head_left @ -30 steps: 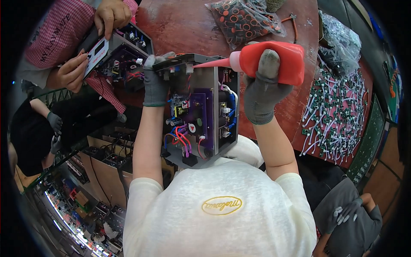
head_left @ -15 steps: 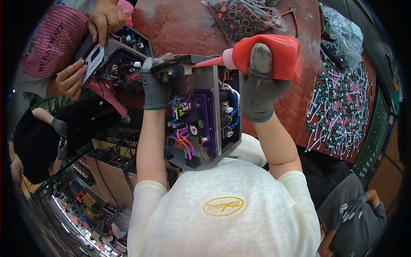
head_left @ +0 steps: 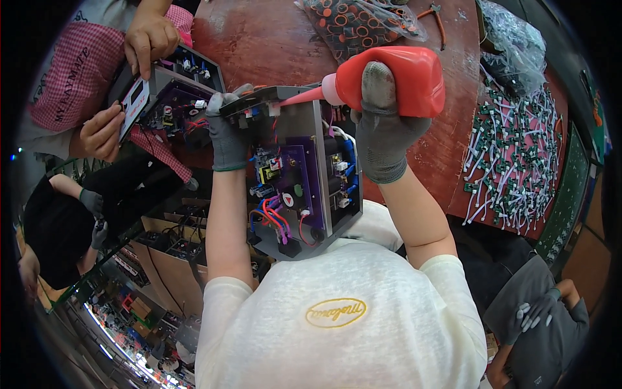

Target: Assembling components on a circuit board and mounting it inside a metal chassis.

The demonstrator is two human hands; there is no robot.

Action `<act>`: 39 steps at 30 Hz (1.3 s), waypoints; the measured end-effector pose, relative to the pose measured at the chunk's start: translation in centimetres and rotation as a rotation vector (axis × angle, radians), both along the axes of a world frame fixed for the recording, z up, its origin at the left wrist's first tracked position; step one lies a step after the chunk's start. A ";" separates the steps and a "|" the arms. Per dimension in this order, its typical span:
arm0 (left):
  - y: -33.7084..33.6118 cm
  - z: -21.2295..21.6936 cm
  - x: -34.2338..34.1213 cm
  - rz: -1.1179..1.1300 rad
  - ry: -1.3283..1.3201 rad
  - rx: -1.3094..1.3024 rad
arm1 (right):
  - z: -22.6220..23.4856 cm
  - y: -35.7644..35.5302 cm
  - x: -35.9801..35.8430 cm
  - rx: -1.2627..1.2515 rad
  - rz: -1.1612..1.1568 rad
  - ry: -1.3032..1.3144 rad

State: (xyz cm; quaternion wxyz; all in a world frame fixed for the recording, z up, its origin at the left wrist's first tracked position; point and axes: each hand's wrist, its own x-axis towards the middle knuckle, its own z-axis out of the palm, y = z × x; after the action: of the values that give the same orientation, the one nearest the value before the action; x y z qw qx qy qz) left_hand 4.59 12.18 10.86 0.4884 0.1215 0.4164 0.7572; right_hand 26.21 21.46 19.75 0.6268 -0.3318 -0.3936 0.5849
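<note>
At centre of the head view, an open metal chassis (head_left: 304, 175) with a purple circuit board (head_left: 295, 185) and red and blue wiring (head_left: 272, 217) lies with its long axis running from the table toward the person's chest. Left hand (head_left: 227, 133), in a grey glove, is clenched on the chassis's far left corner. Right hand (head_left: 382, 126), also gloved, grasps a red squeeze bottle (head_left: 395, 81); the bottle's long axis lies across, its nozzle (head_left: 301, 97) pointing left and meeting the far top edge of the chassis, just beside the left fingers. Around: a bag of orange-ringed parts (head_left: 363, 26) further off on the red-brown table (head_left: 272, 39), a heap of small wired green boards (head_left: 512, 162) to the right, and a co-worker's bare hands (head_left: 123, 84) on a 2nd unit at upper left. Nothing stands between nozzle and edge.
</note>
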 end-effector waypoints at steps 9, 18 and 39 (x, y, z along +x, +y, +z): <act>-0.1 -0.6 -0.5 0.031 0.042 -0.063 | 0.3 0.3 0.3 0.089 -0.001 -0.059; -0.1 -0.5 -0.7 0.043 0.025 -0.120 | -0.9 0.2 0.5 0.022 0.023 0.032; -0.1 -1.0 -1.0 0.116 0.080 -0.175 | 0.4 0.1 1.3 -0.025 0.015 0.212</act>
State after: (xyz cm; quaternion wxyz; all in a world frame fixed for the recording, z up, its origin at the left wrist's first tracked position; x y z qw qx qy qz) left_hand 3.63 12.05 9.87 0.4356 0.0842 0.5063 0.7395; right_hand 27.51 21.57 20.14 0.6565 -0.2730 -0.3202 0.6261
